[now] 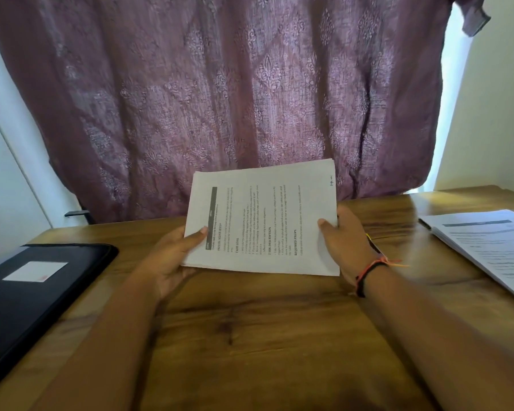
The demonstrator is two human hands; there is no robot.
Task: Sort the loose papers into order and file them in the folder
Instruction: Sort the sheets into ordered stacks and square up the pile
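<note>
Starting at the bottom of the frame, both forearms reach out over the wooden bench (250,336), which looks like the working spot for the sorting. A bit further in, the left hand (172,256) and right hand (346,241) sit well apart. Each is clamped on an opposite edge of the same sheaf of printed papers (261,221), thumbs on top and fingers tucked underneath. The sheaf is held up off the bench and tipped toward the camera, text running sideways. My guess is the two-sided grip is for squaring the edges, or for reading the small mark in the page corner before ordering. There's a black and orange wristband (368,274) on the right wrist.

Over at the left edge lies the black folder (42,298) with a white label. It's flat and closed as far as I can tell, probably parked within reach for the filing step. At the right edge a second pile of printed pages (487,250) lies on the bench, well apart from the held sheaf, likely kept separate on purpose. Behind it all hangs a purple patterned curtain (220,99).
</note>
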